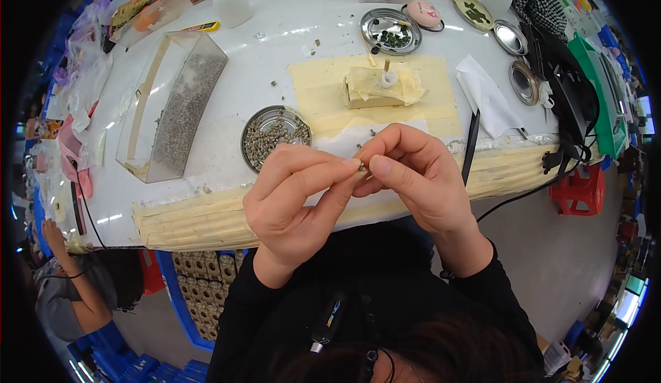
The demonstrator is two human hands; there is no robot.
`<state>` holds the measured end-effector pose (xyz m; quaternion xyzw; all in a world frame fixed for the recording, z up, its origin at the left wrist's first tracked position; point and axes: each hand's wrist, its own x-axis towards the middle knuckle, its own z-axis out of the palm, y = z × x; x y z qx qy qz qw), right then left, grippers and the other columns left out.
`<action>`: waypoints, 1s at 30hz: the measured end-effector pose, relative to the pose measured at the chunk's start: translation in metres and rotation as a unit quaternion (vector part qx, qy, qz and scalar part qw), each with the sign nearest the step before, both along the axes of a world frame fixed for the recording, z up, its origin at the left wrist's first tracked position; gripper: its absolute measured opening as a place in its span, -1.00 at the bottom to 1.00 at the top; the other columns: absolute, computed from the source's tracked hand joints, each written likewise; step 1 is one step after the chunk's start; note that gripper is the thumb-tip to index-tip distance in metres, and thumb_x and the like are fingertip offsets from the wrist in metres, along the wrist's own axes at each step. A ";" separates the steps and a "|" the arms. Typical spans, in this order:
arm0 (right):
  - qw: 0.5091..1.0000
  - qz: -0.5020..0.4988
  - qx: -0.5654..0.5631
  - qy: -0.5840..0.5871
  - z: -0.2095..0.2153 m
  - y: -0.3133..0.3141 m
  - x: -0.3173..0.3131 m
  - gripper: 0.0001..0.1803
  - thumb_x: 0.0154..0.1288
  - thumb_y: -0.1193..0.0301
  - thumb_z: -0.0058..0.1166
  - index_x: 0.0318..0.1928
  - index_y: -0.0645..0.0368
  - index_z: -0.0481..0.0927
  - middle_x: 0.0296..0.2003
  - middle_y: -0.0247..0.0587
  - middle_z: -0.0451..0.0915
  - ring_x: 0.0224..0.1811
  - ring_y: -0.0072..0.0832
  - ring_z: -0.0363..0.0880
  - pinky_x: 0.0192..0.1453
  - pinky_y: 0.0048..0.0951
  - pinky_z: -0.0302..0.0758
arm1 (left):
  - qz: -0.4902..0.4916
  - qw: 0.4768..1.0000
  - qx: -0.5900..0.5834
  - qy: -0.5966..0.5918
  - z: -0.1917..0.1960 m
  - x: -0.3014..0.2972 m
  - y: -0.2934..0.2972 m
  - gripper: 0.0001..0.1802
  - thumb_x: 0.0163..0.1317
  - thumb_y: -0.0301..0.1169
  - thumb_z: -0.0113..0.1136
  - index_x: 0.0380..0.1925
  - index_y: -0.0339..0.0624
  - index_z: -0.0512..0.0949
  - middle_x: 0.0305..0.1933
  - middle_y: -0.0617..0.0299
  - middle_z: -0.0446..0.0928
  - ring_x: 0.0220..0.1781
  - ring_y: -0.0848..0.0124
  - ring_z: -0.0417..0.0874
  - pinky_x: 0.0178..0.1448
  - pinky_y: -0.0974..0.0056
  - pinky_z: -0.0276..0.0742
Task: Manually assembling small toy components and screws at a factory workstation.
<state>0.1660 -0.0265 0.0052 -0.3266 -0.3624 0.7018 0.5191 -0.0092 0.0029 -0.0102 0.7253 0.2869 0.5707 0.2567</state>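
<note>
In front of my chest, above the table's near edge, my left hand (296,200) and my right hand (420,180) meet fingertip to fingertip. Both are closed in a pinch around a tiny greyish part (362,167), mostly covered by the fingers; its exact kind cannot be made out. Just beyond my left hand sits a round metal dish (244,142) heaped with small grey-brown metal parts (279,135). Past my right hand, a block wrapped in cream tape (365,90) carries a small white cup (390,79) with a thin stick beside it.
A clear plastic box (134,139) full of small grey pieces stands at left. Farther back are a metal plate of dark green bits (372,22) and a white squeeze bottle (231,4). White tissue (485,97) lies at right. Below left, a blue crate (175,300) holds metal blocks.
</note>
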 end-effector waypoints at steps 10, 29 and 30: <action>0.999 0.026 0.000 0.047 -0.006 0.001 0.000 -0.82 0.39 0.45 0.13 -0.09 0.30 0.54 -0.19 -0.26 0.62 -0.13 -0.56 0.63 0.03 -0.49 0.60 | 0.027 0.995 0.088 0.031 0.000 0.003 0.001 -0.67 -0.17 -0.69 0.45 -0.30 -0.28 0.69 -0.38 0.21 0.61 -0.42 0.36 0.58 -0.37 0.35 0.43; 0.999 -0.012 0.026 -0.042 -0.001 -0.003 0.002 -0.86 0.38 0.50 0.07 -0.15 0.35 0.52 -0.24 -0.17 0.61 -0.23 -0.46 0.66 -0.11 -0.42 0.68 | -0.045 0.998 0.027 0.017 0.002 -0.003 0.002 -0.73 -0.12 -0.73 0.39 -0.34 -0.30 0.67 -0.37 0.17 0.59 -0.35 0.38 0.56 -0.32 0.37 0.39; 1.000 0.018 0.000 -0.017 -0.001 -0.002 0.005 -0.84 0.38 0.49 0.07 -0.15 0.35 0.52 -0.25 -0.17 0.61 -0.22 -0.46 0.66 -0.11 -0.42 0.68 | -0.070 0.997 0.010 0.006 0.002 -0.004 0.002 -0.73 -0.12 -0.72 0.40 -0.34 -0.30 0.67 -0.37 0.17 0.58 -0.35 0.38 0.55 -0.32 0.37 0.38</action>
